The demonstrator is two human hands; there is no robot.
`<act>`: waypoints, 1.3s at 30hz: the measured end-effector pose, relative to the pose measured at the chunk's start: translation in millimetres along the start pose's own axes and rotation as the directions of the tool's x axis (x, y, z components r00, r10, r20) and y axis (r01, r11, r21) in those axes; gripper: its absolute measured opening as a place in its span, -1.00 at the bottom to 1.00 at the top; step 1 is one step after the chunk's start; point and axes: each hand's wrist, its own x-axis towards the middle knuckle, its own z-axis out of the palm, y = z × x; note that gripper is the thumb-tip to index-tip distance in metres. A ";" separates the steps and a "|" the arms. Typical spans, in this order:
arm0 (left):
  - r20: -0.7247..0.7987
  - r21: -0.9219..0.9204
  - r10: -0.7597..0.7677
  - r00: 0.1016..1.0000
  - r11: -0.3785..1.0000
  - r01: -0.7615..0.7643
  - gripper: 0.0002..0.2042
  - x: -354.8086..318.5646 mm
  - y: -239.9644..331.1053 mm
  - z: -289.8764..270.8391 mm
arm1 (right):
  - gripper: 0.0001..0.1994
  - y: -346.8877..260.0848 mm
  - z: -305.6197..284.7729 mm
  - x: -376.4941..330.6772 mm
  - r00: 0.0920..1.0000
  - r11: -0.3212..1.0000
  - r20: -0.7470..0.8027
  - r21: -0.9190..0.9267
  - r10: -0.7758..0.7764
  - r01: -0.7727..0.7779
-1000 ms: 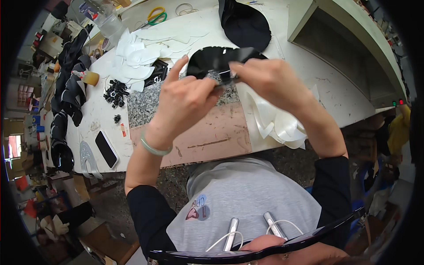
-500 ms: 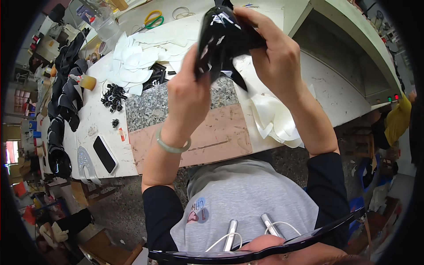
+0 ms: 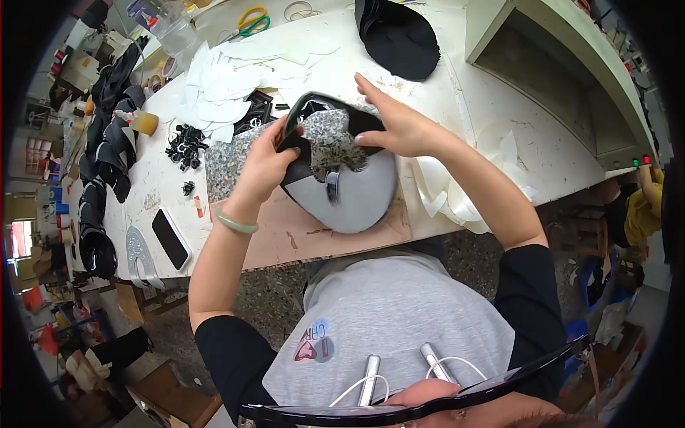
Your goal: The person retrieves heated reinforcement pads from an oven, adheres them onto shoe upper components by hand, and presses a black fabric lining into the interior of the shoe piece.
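A shoe upper (image 3: 349,203), black with a pale grey toe-shaped panel facing up, lies over the granite slab (image 3: 239,158) and the tan board in front of me. Speckled stone shows through its central cutout. My left hand (image 3: 265,162) is closed on its left black edge, with thumb and fingers pinching the rim. On the other side, my right hand (image 3: 399,125) has its fingers stretched out and apart. Its thumb rests at the upper's right black edge.
Small black buckles (image 3: 187,146), white cut pieces (image 3: 217,93) and a phone (image 3: 170,239) lie to the left. Black cut pieces (image 3: 399,43) sit at the back, scissors (image 3: 251,21) at the far left. Cream sheets (image 3: 446,192) lie right, near a grey cabinet (image 3: 542,78).
The black upper has come down from raised hands onto the slab and board, pale panel up. My right hand has spread its fingers. The black pieces behind are now uncovered.
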 end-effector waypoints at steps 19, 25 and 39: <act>0.572 0.381 0.624 0.532 0.372 -0.846 -0.67 -22.6 4.2 178.6 | -0.58 47.4 -33.9 -151.6 0.984 0.871 -0.146 -0.465 0.103 -0.161; 0.612 0.583 0.506 0.607 0.229 -0.779 -0.62 -12.1 -10.4 194.7 | -0.59 66.3 -28.1 -134.0 0.999 0.890 -0.040 -0.453 0.036 -0.050; 0.663 0.571 0.404 0.630 0.271 -0.775 -0.60 -12.5 -7.6 192.8 | -0.82 34.0 -165.3 -265.4 0.860 0.978 -0.507 0.203 0.061 0.051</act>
